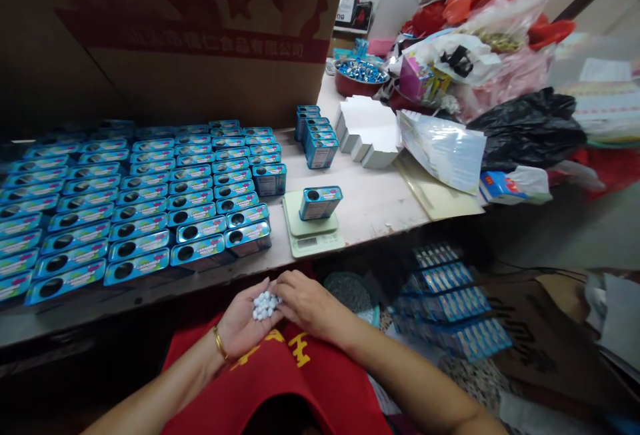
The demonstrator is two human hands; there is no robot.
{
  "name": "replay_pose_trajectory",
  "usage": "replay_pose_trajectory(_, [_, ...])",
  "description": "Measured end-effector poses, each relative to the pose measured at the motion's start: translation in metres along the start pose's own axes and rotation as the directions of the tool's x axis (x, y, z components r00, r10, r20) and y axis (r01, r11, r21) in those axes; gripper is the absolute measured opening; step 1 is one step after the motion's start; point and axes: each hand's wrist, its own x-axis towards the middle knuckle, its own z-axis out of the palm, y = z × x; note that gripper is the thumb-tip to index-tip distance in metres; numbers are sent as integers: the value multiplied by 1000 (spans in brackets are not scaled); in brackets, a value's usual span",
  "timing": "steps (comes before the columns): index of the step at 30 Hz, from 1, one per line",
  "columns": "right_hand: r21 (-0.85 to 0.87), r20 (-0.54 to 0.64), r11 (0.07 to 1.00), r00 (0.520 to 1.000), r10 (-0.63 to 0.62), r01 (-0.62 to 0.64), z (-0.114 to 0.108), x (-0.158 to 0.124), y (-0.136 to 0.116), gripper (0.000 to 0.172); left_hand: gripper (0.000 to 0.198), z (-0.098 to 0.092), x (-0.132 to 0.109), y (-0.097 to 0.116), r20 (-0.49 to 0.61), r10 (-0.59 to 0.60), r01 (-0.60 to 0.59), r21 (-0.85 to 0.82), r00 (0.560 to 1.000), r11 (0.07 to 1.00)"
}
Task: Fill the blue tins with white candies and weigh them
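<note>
My left hand [241, 320] lies palm up above the red apron [320, 382], cupped under a small heap of white candies [265, 306]. Against its fingers rests my right hand [306, 298], knuckles bent, with fingertips at the edge of the heap; what they pinch, if anything, is hidden. Just beyond both hands, a pale green scale [320, 243] stands at the table's front edge. One blue tin [321, 202] with a dark round spot on its top sits upright on the scale's platform.
Rows of blue tins [145, 222] fill the table's left side before a large carton [200, 35]. More tins [320, 145], stacked white cards [369, 130] and a red bowl [361, 85] stand farther back. Plastic bags [525, 122] crowd the right; stacked tins [450, 308] are below.
</note>
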Motion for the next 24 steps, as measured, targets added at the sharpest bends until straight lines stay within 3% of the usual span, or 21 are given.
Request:
replay_pose_trajectory(13, [7, 37, 998, 998, -58, 58, 5, 4, 9, 9, 14, -2, 0, 2, 14, -29, 29, 28, 999, 999])
replay_pose_trajectory(17, [-28, -19, 997, 997, -76, 76, 9, -1, 7, 12, 17, -4, 3, 5, 7, -107, 107, -2, 994, 994])
replay_pose_trajectory(24, [56, -191, 993, 977, -95, 108, 22, -3, 9, 18, 18, -7, 16, 11, -10, -217, 216, -52, 976, 975])
